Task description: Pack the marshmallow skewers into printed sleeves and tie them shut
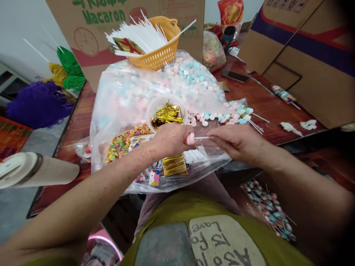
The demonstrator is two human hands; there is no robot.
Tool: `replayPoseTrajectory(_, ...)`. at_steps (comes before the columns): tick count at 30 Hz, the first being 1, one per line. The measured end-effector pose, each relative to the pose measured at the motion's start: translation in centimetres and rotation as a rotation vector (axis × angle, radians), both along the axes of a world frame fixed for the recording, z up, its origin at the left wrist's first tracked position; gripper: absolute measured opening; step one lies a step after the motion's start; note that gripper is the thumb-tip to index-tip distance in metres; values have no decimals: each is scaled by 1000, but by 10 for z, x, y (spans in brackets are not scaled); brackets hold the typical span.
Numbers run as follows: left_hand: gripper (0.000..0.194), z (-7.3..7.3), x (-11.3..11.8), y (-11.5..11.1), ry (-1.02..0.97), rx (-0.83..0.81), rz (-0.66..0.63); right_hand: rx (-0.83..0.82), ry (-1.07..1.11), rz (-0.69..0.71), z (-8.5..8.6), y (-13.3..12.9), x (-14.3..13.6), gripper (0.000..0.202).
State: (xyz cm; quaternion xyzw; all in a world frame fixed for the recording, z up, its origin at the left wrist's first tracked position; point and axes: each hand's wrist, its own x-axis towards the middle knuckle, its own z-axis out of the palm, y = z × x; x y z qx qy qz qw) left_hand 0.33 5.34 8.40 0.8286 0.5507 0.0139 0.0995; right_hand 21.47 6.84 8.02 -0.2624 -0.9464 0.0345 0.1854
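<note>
Pink candy (190, 139) sits between your hands, above the plastic bag (104, 96): your left hand (173, 138) grips it, your right hand (235, 142) pinches its white stick (202, 137). Cardboard box (63, 33) beyond reads "Macaron"; shirt (227, 240) lettering partly legible.

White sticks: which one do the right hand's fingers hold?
The white stick between the right hand and the pink candy in the left hand; others, like those in the yellow basket, are unheld.
</note>
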Motion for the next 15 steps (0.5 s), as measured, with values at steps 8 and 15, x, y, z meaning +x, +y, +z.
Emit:
replayPoseTrajectory(8,44,-12,15,-9,-183,-45,-153,-171,-16,-137,-40,-14,-25,24)
replayPoseTrajectory(15,36,-12,-20,-28,-1238,366,654,-865,829,-303,-40,-28,-19,27)
